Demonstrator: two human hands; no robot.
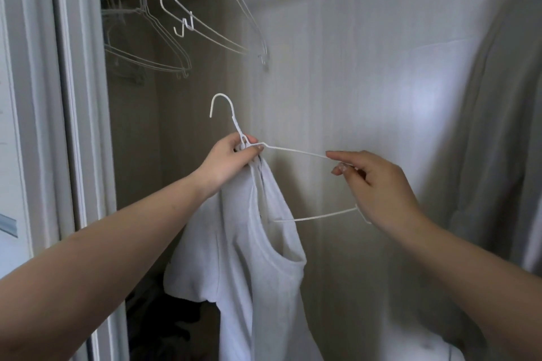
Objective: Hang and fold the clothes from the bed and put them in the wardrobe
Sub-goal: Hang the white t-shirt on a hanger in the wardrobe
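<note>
Inside the open wardrobe [187, 190], my left hand [231, 158] pinches the hanger [296, 151] neck and bunched white shirt [243, 258] while my right hand [378, 184] grips its bare arm, which I judge must next slide under the other shoulder.

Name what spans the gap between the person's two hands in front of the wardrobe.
In the head view, the bare upper arm of the white wire hanger runs from the left hand to the right hand.

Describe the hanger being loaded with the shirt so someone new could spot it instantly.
Look inside the open wardrobe, below the empty hangers on the rail. The white wire hanger sits mid-frame between both hands. Unlike the others, it is off the rail and has a white T-shirt draped on one side.
</note>
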